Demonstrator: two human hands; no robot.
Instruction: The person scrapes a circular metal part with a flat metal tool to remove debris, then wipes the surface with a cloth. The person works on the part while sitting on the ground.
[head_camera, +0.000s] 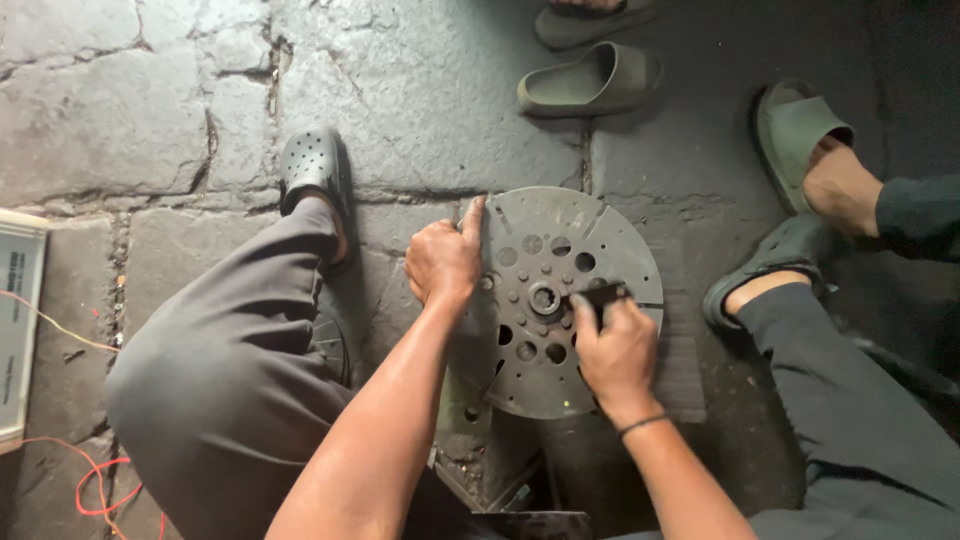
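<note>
A round dark metal disc (590, 240) with several holes and a central hub (544, 298) lies on the stone floor between my knees. My left hand (443, 258) grips its left rim, thumb pointing up along the edge. My right hand (614, 345) rests on the disc's right half and holds a small dark flat tool (598, 294) whose tip lies next to the hub.
My grey-trousered legs and dark sandals (315, 165) flank the disc. Another person's foot in a green slipper (800, 135) is at the upper right, and loose green slippers (592, 80) lie above. An orange wire (90, 490) and a white box (18, 330) are at the left.
</note>
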